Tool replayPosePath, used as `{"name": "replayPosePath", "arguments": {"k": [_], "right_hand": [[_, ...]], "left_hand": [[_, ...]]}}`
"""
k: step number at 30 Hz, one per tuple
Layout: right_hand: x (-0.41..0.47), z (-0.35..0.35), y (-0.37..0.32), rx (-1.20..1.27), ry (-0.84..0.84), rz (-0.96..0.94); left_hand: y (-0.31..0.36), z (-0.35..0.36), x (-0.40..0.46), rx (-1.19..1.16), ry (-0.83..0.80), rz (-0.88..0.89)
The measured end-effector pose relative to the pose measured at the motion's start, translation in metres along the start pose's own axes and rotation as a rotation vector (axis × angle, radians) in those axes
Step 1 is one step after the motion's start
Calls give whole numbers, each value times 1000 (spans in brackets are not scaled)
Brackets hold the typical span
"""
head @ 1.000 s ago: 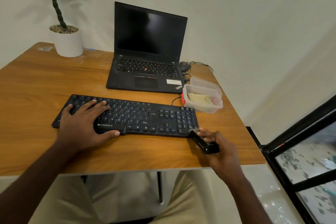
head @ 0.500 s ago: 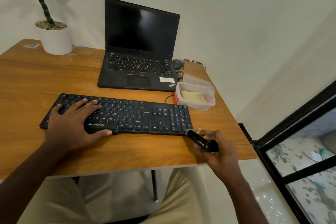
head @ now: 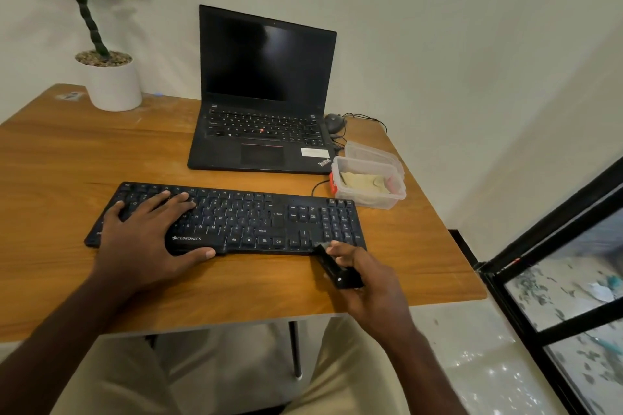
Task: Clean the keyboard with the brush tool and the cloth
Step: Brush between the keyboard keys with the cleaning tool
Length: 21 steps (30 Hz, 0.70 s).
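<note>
A black keyboard [head: 256, 217] lies across the wooden table [head: 50, 158] in front of me. My left hand [head: 145, 232] rests flat on its left half, fingers spread over the keys and thumb along the front edge. My right hand [head: 367, 283] grips a black brush tool [head: 333, 266], whose bristle tip touches the keyboard's front edge near the arrow keys. A beige cloth [head: 365, 182] lies folded inside a clear plastic box [head: 374, 200] just behind the keyboard's right end.
An open black laptop [head: 266, 118] stands behind the keyboard, with a mouse [head: 334, 122] and cables at its right. A potted plant [head: 108, 77] sits at the back left corner. The table's right edge drops off beside a black-framed glass panel [head: 553, 246].
My right hand has slid the brush leftwards along the keyboard's front edge, from the right corner to near the arrow keys. My left hand stays on the keys. The view shifted.
</note>
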State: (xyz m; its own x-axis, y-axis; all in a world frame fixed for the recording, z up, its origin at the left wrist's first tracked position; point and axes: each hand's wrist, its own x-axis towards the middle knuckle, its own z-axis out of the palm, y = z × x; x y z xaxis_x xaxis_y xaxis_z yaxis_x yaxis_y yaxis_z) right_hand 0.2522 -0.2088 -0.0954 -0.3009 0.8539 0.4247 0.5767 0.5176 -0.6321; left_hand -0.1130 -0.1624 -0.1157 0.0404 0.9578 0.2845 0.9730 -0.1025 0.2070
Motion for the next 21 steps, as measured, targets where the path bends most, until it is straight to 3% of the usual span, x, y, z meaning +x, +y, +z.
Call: {"name": "replayPosePath", "arguments": {"k": [9,12,17,19,21], "right_hand": [[16,39,-19,-109,-35,-140],[25,59,-33,21,-21,-164],[24,42,-36,513,320,128],[10,17,-20,467,414,137],[-4,-1,-6,332,399,119]], "left_hand": [[-1,1,1,6,7,5],[-1,1,0,13,6,1],[-1,2,-2,8,19,7],[-2,3,-1,10,27,1],[-3,3,0,10,26,-2]]}}
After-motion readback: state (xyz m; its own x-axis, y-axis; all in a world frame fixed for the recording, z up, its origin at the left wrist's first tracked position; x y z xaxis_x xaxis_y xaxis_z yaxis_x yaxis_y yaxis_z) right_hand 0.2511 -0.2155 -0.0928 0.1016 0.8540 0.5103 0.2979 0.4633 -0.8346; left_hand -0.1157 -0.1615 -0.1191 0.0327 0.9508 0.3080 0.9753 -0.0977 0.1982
